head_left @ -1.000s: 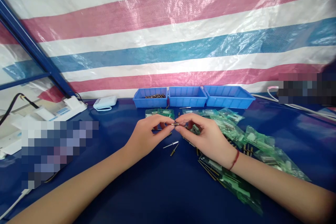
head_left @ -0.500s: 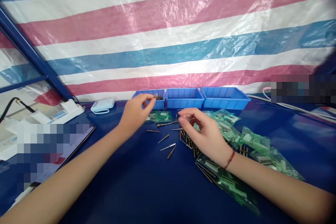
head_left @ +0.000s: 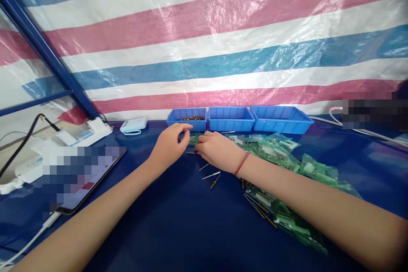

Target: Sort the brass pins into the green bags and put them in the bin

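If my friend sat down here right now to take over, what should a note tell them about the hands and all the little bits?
Left hand: raised near the left blue bin, fingers loosely curled; I cannot tell whether it holds anything.
Right hand: palm down on the blue table cover, reaching at the loose pins by a green packet.
Things: the left bin holds small brown parts; the middle bin and right bin show nothing inside from here. Green packets lie heaped on the right.
Done: some parts are binned.
Left: several pins and many packets remain on the table.
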The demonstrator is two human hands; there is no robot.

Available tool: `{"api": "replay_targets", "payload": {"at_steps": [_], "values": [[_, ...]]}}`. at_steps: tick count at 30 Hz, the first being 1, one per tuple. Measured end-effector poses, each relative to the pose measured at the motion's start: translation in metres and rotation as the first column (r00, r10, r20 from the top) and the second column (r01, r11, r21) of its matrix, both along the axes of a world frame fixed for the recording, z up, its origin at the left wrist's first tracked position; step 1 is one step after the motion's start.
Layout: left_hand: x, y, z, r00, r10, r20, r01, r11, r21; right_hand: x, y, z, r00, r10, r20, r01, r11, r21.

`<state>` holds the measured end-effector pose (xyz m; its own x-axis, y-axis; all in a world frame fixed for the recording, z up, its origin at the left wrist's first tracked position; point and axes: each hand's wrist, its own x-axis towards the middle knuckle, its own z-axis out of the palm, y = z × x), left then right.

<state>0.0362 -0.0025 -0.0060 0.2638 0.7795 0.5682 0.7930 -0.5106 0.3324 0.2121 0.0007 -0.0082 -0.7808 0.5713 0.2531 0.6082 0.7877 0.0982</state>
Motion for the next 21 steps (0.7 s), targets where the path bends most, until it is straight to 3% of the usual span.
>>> {"api": "replay_targets", "payload": {"at_steps": [3,6,8,10,12,14,21], "values": [[-0.003,-0.005,-0.004,0.998,-0.006,0.069,0.009,0.999,-0.036,-0.003,-0.001,0.004,1.0,0.014,-0.013,-0.014,1.0,-0.004],[0.001,-0.013,-0.005,0.991,-0.034,0.127,0.044,0.996,-0.076,0.006,-0.014,0.013,0.953,-0.007,-0.303,-0.044,0.986,-0.162],[0.01,-0.024,-0.002,0.98,-0.087,0.176,0.112,0.985,-0.134,0.018,-0.029,0.017,0.809,-0.137,-0.571,-0.091,0.932,-0.352],[0.022,-0.039,0.0,0.957,-0.158,0.243,0.211,0.955,-0.209,0.03,-0.046,0.019,0.645,-0.3,-0.703,-0.167,0.842,-0.513],[0.035,-0.054,0.002,0.934,-0.212,0.286,0.288,0.924,-0.253,0.041,-0.061,0.019,0.535,-0.425,-0.73,-0.23,0.758,-0.61],[0.044,-0.064,0.001,0.915,-0.245,0.321,0.336,0.904,-0.266,0.049,-0.072,0.017,0.471,-0.504,-0.724,-0.254,0.708,-0.659],[0.051,-0.072,-0.003,0.886,-0.233,0.402,0.355,0.897,-0.262,0.054,-0.079,0.008,0.358,-0.615,-0.703,-0.277,0.649,-0.709]]}}
